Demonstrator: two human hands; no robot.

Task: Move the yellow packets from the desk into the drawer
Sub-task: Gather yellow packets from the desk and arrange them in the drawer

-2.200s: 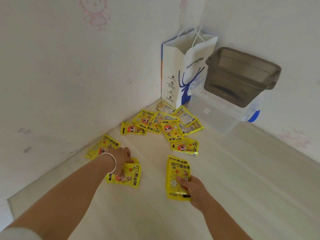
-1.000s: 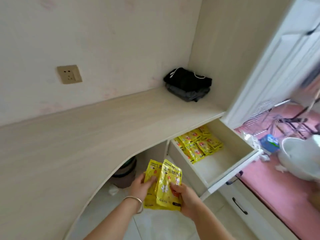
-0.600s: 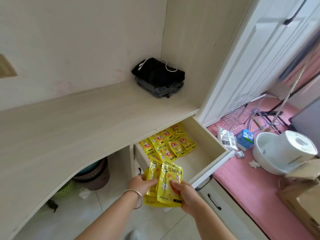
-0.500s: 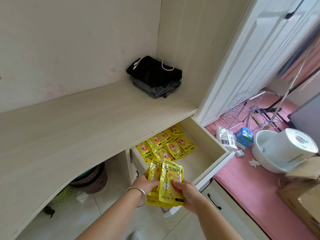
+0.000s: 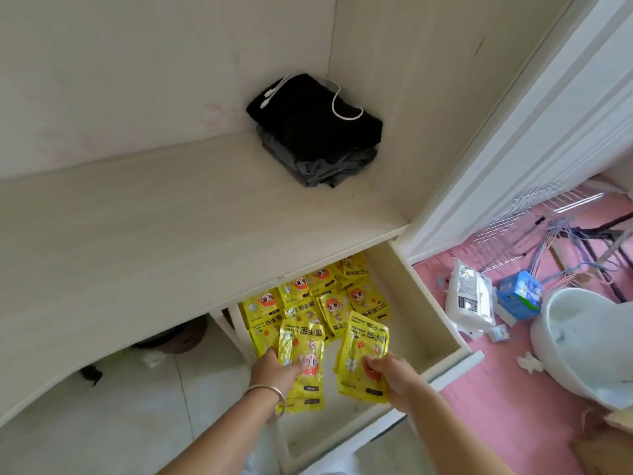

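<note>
Here, glossy flat yellow packets [image 5: 363, 361]

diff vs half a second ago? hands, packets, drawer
The single bunch is now split: left hand grips one stack of yellow packets, right hand another, both moved forward over the open drawer. Unchanged: packets at the drawer's back, dark folded clothes on the desk.

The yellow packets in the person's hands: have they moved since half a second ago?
Yes. The packets, then held together in front of the drawer's near edge, are now split, a stack in the left hand and one in the right hand, over the drawer's inside.
</note>
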